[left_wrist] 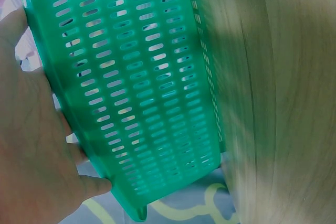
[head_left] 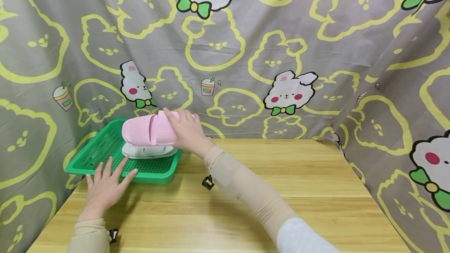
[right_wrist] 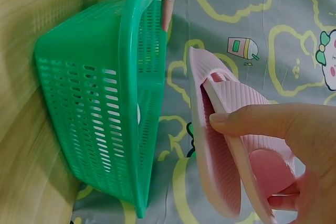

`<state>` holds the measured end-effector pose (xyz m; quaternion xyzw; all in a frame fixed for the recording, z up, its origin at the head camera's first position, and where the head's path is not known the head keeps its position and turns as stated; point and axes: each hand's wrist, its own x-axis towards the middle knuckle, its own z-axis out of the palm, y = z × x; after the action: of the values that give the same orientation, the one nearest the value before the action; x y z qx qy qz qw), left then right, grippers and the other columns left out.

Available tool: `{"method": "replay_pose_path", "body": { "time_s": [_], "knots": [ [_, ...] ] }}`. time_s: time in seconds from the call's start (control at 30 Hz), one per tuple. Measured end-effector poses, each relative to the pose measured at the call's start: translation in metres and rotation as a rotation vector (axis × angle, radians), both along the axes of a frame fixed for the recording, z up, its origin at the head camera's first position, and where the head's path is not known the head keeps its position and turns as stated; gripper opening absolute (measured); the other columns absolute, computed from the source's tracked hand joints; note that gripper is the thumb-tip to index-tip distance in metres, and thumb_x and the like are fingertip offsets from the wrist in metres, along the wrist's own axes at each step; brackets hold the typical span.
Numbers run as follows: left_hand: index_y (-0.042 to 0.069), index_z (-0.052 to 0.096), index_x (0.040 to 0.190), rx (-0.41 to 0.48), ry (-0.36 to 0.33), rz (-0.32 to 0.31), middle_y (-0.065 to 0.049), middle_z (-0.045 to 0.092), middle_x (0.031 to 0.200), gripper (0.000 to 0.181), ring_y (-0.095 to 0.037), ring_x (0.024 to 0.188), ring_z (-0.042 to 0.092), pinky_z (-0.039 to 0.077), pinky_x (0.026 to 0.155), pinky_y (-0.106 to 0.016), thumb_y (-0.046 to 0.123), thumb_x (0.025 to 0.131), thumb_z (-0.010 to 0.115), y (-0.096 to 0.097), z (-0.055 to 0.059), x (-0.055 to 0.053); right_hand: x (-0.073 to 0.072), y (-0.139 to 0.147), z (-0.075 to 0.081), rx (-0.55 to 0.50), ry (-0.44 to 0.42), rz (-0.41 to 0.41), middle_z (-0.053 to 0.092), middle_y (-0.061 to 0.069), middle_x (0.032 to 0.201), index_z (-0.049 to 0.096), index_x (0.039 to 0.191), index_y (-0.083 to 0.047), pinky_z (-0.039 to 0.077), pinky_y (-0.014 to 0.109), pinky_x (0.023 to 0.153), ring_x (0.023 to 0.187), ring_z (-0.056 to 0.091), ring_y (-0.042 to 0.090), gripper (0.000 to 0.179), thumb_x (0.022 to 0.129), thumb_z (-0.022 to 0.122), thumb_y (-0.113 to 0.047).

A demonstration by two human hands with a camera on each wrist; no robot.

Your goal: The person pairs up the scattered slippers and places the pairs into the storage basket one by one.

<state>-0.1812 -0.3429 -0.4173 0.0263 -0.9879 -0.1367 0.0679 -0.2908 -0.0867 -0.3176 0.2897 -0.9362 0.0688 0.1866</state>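
My right hand (head_left: pixel 190 132) holds a pair of pink slippers (head_left: pixel 138 131) above the green basket (head_left: pixel 151 175). In the right wrist view, the thumb presses one pink slipper (right_wrist: pixel 207 145) while fingers reach inside the other, and the two lie sole against sole at a slant. Below them, white slippers (head_left: pixel 149 152) sit inside the basket, partly covered by the pink pair. My left hand (head_left: pixel 105 190) rests on the near rim with its fingers spread. The left wrist view has the fingers of that hand (left_wrist: pixel 37 140) lying along the edge of the slotted wall (left_wrist: pixel 131 61).
The basket stands at the left back of a wooden table (head_left: pixel 281 206). A grey curtain (head_left: pixel 232 42) with yellow outlines and cartoon figures hangs behind and on both sides. Small black pieces (head_left: pixel 208 182) show beside both wrists.
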Motion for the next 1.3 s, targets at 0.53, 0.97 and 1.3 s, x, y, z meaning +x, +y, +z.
{"method": "replay_pose_path", "body": {
  "time_s": [0.53, 0.97, 1.3],
  "knots": [
    [0.035, 0.003, 0.144, 0.003, 0.015, 0.007, -0.028, -0.001, 0.147, 0.068, -0.054, 0.13, -0.009, -0.01, 0.089, -0.075, 0.064, 0.087, 0.029, 0.0, 0.002, 0.0, -0.006, -0.025, 0.016, 0.068, -0.031, -0.006, 0.036, 0.003, 0.128, 0.007, 0.144, -0.032, 0.033, 0.041, 0.096, 0.119, 0.034, 0.018, 0.11, 0.059, 0.076, -0.046],
    [0.035, 0.002, 0.144, 0.0, 0.017, 0.006, -0.028, 0.0, 0.147, 0.068, -0.054, 0.13, -0.007, -0.011, 0.09, -0.075, 0.064, 0.087, 0.028, 0.0, 0.002, -0.001, -0.014, -0.041, 0.009, 0.103, -0.081, -0.047, 0.038, 0.004, 0.125, 0.01, 0.144, -0.03, 0.034, 0.042, 0.095, 0.116, 0.035, 0.018, 0.11, 0.058, 0.075, -0.051],
    [0.036, 0.002, 0.143, 0.004, 0.023, 0.003, -0.027, -0.001, 0.148, 0.067, -0.054, 0.13, -0.008, -0.01, 0.09, -0.075, 0.063, 0.088, 0.028, 0.001, 0.001, 0.0, -0.02, -0.046, 0.0, 0.129, -0.139, -0.093, 0.037, 0.004, 0.128, 0.007, 0.144, -0.032, 0.033, 0.041, 0.096, 0.12, 0.034, 0.019, 0.116, 0.055, 0.079, -0.046]
  ]
}}
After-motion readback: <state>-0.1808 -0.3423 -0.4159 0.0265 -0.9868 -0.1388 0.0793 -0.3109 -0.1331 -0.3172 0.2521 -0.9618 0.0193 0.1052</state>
